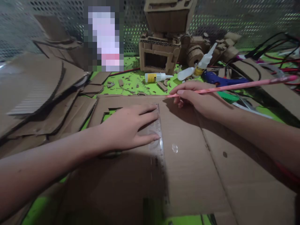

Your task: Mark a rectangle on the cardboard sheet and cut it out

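We're looking at the middle of the frame, where the left hand [124, 128] lies flat with its fingers spread, holding nothing in a pinch, the fingertips down on a clear plastic ruler [161, 150] that runs up and down the picture. And beneath it we have a wide sheet of plain brown cardboard [185, 175], filling the centre and lower right, with a cut-out showing green beside the left hand! Just right of the ruler's upper end, the right hand [194, 97] pinches a long pink pencil [234, 84] between thumb and fingers, its tip at the sheet's far edge, its shaft slanting away to the right. Beyond that edge, on the bright green tabletop [138, 86], we spot a small white bottle with a yellow label [152, 77] lying on its side among cardboard scraps, and a blue plastic tool [225, 80] behind the right hand. Up at top centre we find a boxy brown cardboard structure [159, 53], while layered cardboard pieces [35, 81] crowd the left side of our frame.
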### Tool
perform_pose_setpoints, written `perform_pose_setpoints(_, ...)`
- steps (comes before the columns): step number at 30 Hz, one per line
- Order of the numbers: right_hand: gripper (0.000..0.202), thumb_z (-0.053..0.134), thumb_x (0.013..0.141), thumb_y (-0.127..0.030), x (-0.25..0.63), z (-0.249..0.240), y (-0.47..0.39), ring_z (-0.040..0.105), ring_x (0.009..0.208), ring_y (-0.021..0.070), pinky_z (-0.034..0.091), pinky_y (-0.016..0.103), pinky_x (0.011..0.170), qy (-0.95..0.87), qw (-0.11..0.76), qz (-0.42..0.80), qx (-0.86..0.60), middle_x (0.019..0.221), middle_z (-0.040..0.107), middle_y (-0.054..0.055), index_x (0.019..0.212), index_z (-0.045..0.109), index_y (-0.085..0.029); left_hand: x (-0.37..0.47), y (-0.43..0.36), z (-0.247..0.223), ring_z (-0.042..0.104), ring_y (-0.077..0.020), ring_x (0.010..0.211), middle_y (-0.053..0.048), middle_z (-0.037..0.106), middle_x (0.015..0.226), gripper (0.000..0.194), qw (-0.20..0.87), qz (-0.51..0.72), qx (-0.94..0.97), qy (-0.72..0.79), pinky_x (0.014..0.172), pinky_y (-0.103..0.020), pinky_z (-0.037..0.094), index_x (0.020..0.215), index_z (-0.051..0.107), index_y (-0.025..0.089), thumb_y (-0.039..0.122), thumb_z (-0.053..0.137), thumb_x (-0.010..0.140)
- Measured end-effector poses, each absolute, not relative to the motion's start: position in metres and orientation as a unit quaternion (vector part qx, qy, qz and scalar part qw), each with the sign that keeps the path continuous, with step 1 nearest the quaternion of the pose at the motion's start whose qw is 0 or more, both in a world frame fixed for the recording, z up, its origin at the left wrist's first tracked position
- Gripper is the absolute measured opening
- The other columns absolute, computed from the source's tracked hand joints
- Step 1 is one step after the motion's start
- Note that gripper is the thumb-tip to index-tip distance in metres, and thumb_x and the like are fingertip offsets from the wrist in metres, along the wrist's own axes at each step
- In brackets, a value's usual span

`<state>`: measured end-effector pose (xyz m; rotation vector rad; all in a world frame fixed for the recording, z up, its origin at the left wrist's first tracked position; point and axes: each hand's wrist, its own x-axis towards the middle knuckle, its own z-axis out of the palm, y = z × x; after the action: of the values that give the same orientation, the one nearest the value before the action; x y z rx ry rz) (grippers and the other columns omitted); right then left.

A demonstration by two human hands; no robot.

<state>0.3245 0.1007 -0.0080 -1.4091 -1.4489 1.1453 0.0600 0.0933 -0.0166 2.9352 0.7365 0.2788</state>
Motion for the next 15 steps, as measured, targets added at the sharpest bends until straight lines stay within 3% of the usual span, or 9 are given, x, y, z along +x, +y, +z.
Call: perform_pose_setpoints(15, 0.02, 0.065, 0.101, -0.02, 0.336, -0.02, 0.101, 0.065, 0.066, 0.0129, 0.055, 0.024, 0.064, -0.6, 0.401, 0.451, -0.525, 0.077, 0.075, 0.002, 0.09, 0.081, -0.022, 0.062, 0.094, -0.012, 0.066, -0.0382, 0.141, -0.02, 0.063, 0.16, 0.059, 0.073, 0.067, 0.96, 0.262, 0.114, -0.05, 0.058, 0.141, 0.072, 0.014, 0.056, 0.052, 0.105)
